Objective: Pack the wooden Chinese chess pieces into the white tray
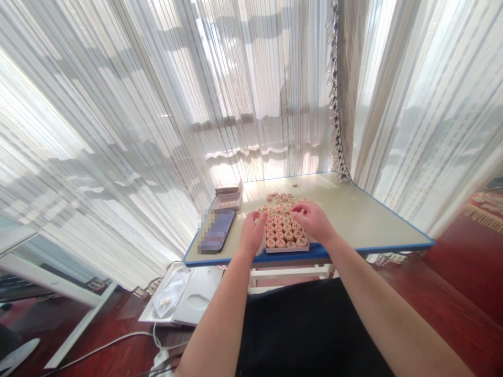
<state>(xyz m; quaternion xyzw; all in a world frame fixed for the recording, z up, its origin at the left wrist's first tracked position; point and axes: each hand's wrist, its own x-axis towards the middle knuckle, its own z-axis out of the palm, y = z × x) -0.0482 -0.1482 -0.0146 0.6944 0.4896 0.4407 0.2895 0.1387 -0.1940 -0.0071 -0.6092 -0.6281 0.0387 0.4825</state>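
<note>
A shallow box (pixel 287 250) at the table's near edge holds rows of round wooden Chinese chess pieces (pixel 288 236) with red and black characters. My left hand (pixel 252 231) is at the box's left side, thumb and fingers apart, with no piece visible in it. On the other side, my right hand (pixel 313 221) reaches over the right edge of the box, its fingers bent together by the pieces. What those fingertips hold, if anything, is hidden. Beyond the box lie loose Chinese chess pieces (pixel 283 197).
A dark phone-like object (pixel 216 233), partly blurred out, lies on the table (pixel 365 220) at left. Behind it are stacked light boxes (pixel 228 195). Curtains (pixel 255 94) hang along the far side. On the floor are an opened white box (pixel 198 293) and cables (pixel 118 337).
</note>
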